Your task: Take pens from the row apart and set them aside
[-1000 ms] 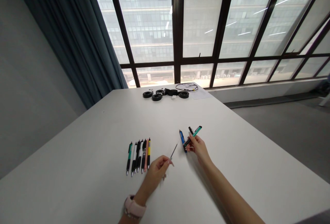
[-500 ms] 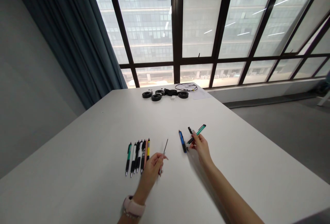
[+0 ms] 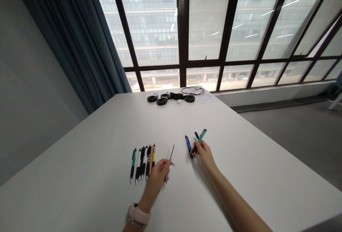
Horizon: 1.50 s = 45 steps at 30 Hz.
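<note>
Your left hand (image 3: 159, 173) is closed in a pinch on a thin dark rod (image 3: 172, 150), its point angled up and away from you; a small part of something shows below the palm, too small to identify. Your right hand (image 3: 204, 153) grips a green-and-black pen (image 3: 203, 135) between thumb and fingers, green end tilted up to the right, dark end down to the left. A short black piece (image 3: 196, 134) shows just beyond those fingers; cannot tell whether you hold it or it lies on the table. A blue pen (image 3: 187, 142) lies on the white table (image 3: 240, 175) just left of your right hand, its near end close to the held pen's dark end; contact unclear. Left of your left hand, a row of pens lies side by side: a green pen (image 3: 133, 161) at the left end, a pink pen (image 3: 151, 155) and a yellow pen (image 3: 154, 152) at the right. A pale pink band (image 3: 139, 214) circles your left wrist. Far end: black rolls (image 3: 161, 101) and a looped cable (image 3: 192, 90).
</note>
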Motion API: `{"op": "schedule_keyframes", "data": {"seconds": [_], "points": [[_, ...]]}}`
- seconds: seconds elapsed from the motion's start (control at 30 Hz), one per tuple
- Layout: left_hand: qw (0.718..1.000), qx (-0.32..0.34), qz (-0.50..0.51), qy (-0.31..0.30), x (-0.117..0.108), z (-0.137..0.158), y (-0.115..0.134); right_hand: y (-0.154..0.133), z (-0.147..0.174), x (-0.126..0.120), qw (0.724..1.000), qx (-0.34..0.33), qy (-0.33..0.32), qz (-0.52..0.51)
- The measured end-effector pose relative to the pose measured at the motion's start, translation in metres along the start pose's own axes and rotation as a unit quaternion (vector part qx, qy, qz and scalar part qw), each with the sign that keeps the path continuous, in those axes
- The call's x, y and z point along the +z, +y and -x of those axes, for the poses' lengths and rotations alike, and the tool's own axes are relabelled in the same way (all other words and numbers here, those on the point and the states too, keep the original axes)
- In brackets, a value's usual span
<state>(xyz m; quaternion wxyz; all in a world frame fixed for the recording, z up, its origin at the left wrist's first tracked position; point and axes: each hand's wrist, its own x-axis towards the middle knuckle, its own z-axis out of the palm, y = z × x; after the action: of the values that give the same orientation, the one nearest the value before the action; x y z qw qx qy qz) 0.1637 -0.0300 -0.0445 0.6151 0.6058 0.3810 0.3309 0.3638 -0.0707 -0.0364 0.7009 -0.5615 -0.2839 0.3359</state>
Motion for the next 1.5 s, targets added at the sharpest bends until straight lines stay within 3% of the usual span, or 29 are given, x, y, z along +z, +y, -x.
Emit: {"op": "schedule_keyframes", "data": {"seconds": [0.17, 0.3, 0.53, 0.8, 1.03, 1.5], "points": [[1.000, -0.002, 0.004, 0.004, 0.001, -0.001, 0.000, 0.002, 0.008, 0.008, 0.998, -0.008, -0.049, 0.028], [1.000, -0.005, 0.012, 0.012, 0.001, -0.002, -0.001, 0.013, 0.017, 0.016, 0.987, 0.050, -0.136, 0.066], [1.000, -0.001, 0.008, 0.017, 0.001, -0.002, -0.003, 0.027, 0.028, 0.027, 0.967, 0.103, -0.201, 0.118], [1.000, -0.005, 0.000, 0.014, 0.002, -0.002, -0.007, 0.026, 0.034, 0.029, 0.965, 0.106, -0.211, 0.111], [1.000, -0.002, 0.004, 0.011, 0.004, -0.001, -0.005, 0.029, 0.032, 0.028, 0.974, 0.082, -0.182, 0.110], [1.000, -0.003, -0.001, 0.008, 0.003, -0.003, -0.009, 0.026, 0.034, 0.030, 0.973, 0.105, -0.177, 0.105]]}}
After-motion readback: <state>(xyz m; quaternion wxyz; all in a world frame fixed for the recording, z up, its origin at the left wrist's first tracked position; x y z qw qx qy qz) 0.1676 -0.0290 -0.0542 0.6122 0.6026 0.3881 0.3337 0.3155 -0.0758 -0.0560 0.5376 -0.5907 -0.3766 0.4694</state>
